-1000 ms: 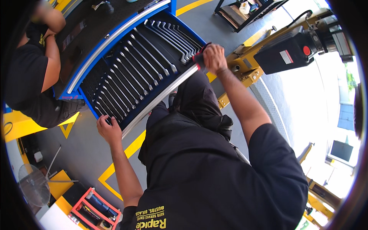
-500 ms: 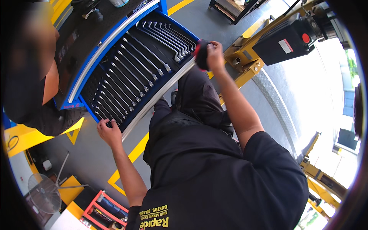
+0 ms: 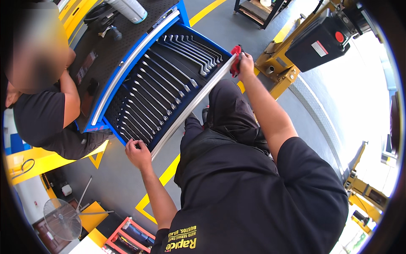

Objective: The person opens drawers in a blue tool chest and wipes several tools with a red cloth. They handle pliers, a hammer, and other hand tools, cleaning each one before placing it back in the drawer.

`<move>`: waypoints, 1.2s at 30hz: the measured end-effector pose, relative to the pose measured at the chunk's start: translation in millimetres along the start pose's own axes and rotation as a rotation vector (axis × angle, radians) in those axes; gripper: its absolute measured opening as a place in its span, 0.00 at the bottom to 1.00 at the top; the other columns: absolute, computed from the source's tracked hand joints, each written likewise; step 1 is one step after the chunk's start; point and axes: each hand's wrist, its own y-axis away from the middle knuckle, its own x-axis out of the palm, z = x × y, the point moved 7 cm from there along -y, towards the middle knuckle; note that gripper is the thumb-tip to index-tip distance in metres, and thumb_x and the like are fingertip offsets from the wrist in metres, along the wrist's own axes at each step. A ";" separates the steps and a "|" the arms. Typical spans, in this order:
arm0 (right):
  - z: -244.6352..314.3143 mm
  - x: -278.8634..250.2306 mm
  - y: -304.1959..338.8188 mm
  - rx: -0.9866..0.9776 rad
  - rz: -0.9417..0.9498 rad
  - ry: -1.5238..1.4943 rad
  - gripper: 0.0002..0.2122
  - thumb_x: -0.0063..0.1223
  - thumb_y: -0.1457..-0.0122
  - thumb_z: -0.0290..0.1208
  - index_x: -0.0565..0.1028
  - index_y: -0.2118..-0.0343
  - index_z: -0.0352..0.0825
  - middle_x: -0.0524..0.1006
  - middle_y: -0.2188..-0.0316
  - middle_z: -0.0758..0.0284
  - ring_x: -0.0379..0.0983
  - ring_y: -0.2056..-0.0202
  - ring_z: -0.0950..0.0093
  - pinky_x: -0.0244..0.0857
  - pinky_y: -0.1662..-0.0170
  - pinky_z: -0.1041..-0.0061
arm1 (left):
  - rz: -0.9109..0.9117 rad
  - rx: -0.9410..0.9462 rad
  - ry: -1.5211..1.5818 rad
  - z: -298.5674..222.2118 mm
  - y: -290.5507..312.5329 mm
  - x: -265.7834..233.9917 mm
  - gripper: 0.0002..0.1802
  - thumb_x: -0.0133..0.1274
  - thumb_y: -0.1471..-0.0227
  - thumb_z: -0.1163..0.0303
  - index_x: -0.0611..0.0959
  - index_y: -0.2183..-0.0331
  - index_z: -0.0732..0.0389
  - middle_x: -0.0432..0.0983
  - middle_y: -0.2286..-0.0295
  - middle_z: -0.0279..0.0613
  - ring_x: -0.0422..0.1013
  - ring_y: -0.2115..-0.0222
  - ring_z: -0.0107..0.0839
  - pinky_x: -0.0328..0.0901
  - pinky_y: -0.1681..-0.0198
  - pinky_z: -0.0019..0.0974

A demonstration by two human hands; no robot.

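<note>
A blue tool-cabinet drawer is pulled out in front of me, its silver front edge facing my body. Inside lie combination wrenches in a row by size, with offset ring wrenches grouped at the far right end. My left hand is at the drawer's near left corner, fingers curled over the edge. At the right corner, my right hand holds a bunched red-and-black fabric piece, seemingly a work glove, against the drawer front.
Another person leans on the cabinet's black top at left. A spray can lies up there. A yellow lift post with a black power unit stands right. A fan and red tool cart are lower left.
The whole view has shifted, so the drawer appears lower and further right. The red-and-black glove has come onto the drawer's right corner. My left hand stays at the left corner.
</note>
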 end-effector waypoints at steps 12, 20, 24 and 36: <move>-58.3 -120.7 7.8 0.369 0.088 -0.263 0.13 0.48 0.29 0.40 0.80 0.59 0.36 0.85 0.65 0.63 0.83 0.66 0.65 0.77 0.56 0.64 | -0.149 0.089 0.046 10.6 -56.5 7.4 0.04 0.56 0.47 0.72 0.84 0.69 0.61 0.83 0.66 0.44 0.79 0.62 0.48 0.73 0.58 0.48; -109.2 -253.4 54.5 0.490 -0.205 -0.107 0.12 0.51 0.30 0.38 0.79 0.56 0.33 0.85 0.64 0.61 0.84 0.68 0.63 0.80 0.58 0.61 | -0.187 -0.002 0.286 -27.4 -143.2 6.7 0.11 0.64 0.47 0.68 0.82 0.64 0.62 0.82 0.67 0.45 0.79 0.66 0.41 0.73 0.60 0.43; -144.2 -313.5 63.3 0.588 -0.189 0.103 0.14 0.56 0.34 0.39 0.82 0.59 0.32 0.85 0.65 0.61 0.83 0.67 0.64 0.78 0.58 0.61 | -0.024 -0.811 1.255 -15.6 -152.4 59.9 0.12 0.61 0.42 0.64 0.82 0.59 0.61 0.82 0.67 0.38 0.79 0.68 0.32 0.71 0.63 0.35; -146.2 -288.2 70.6 0.649 0.010 0.361 0.20 0.60 0.36 0.39 0.79 0.52 0.23 0.84 0.57 0.51 0.84 0.60 0.60 0.77 0.49 0.59 | 0.244 -1.007 1.820 17.8 -194.4 115.2 0.41 0.54 0.39 0.66 0.56 0.34 0.79 0.51 0.33 0.68 0.56 0.32 0.55 0.57 0.31 0.55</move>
